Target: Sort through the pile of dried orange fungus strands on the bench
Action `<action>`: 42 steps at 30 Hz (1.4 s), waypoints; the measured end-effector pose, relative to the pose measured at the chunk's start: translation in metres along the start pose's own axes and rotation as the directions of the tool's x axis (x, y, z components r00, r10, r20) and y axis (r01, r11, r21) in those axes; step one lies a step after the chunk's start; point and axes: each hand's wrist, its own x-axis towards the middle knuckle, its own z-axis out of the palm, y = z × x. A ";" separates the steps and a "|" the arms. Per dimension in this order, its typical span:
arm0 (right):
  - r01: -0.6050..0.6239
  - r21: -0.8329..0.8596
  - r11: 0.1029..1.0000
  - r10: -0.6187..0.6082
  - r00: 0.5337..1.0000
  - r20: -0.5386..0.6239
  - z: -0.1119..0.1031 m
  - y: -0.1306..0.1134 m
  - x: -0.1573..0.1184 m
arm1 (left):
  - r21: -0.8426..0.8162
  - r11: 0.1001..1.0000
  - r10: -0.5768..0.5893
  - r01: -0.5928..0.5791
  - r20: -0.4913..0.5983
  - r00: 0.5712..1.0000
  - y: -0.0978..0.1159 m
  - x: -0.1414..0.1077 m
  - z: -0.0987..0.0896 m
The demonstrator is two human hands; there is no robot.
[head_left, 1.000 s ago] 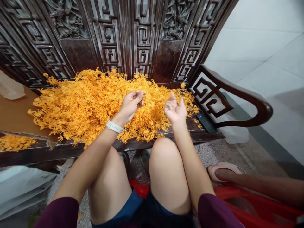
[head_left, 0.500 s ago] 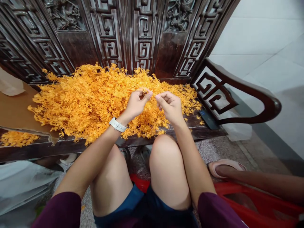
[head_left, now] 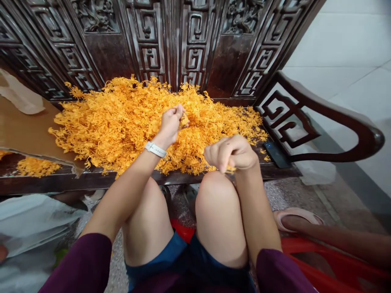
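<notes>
A big heap of thin, branching orange sprigs [head_left: 122,118], perhaps plastic flower parts, lies on a dark wooden bench seat [head_left: 100,179]. My left hand [head_left: 170,124], a pale watch on its wrist, is over the middle of the heap. Its fingers are closed around an orange sprig [head_left: 184,119] that partly shows past the fingertips. Lower and to the right, above my knee, my right hand [head_left: 233,154] is bent downward with its fingers pinched. Beneath those fingers a bit of orange sprig [head_left: 230,169] shows, partly hidden by the hand.
Carved wooden panels [head_left: 174,49] back the bench, and a curved armrest [head_left: 345,118] closes its right end. A dark phone [head_left: 276,154] lies by the armrest. Cardboard [head_left: 33,130] covers the left side. Another person's foot in a pink sandal [head_left: 299,217] and a red stool [head_left: 317,260] are at lower right.
My hands were close together over the heap and have drawn apart. The right hand moved down and right, turning fingers downward; the left shifted slightly left and up. The view has shifted a little.
</notes>
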 end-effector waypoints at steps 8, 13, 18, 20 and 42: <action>0.149 0.211 0.966 0.055 0.680 -0.731 -0.038 0.022 -0.008 | 0.056 0.978 0.200 -0.199 -0.019 0.980 0.006 0.010 -0.021; -0.004 0.370 0.929 0.345 0.374 -0.861 -0.044 0.025 -0.002 | 0.079 0.987 0.139 -0.142 0.046 0.989 0.000 -0.002 -0.001; -0.329 0.036 0.944 0.207 0.502 -0.840 -0.022 0.029 0.012 | 0.106 0.974 0.192 -0.200 0.080 0.978 -0.005 -0.008 0.013; -0.344 -0.096 0.934 0.110 0.532 -0.840 -0.020 0.032 0.014 | 0.119 0.963 0.228 -0.241 0.114 0.967 -0.006 -0.008 0.014; -0.382 -0.246 0.891 0.215 0.831 -0.513 -0.007 0.012 0.010 | 0.171 0.928 0.354 -0.332 -0.119 0.928 0.008 0.012 0.001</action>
